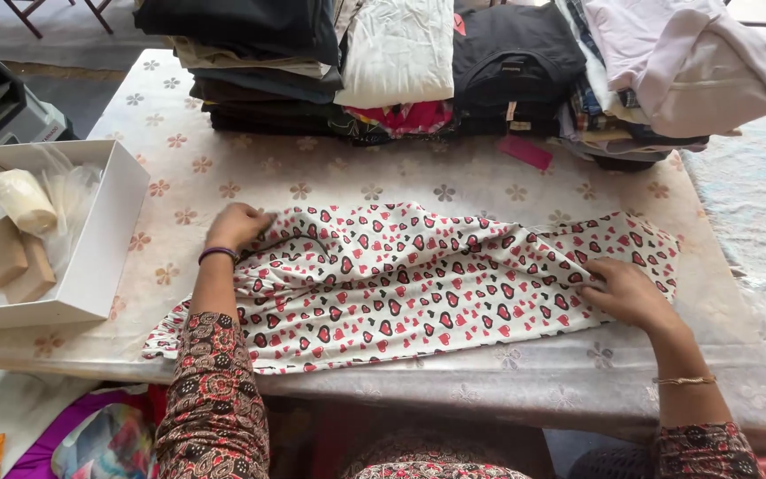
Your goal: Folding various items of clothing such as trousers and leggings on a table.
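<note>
A white garment [401, 284] printed with red and black hearts lies spread lengthwise across the table [179, 177], one end hanging over the near edge at the left. My left hand [237, 226] rests closed on its upper left corner, pinching the fabric. My right hand [627, 293] grips a fold of the cloth near its right end. A purple band circles my left wrist and a thin gold bangle my right.
Stacks of folded clothes [401, 62] line the far edge of the table. A white open box [108, 222] with wrapped blocks and plastic sits at the left. Colourful cloth [90, 439] lies on the floor at the lower left.
</note>
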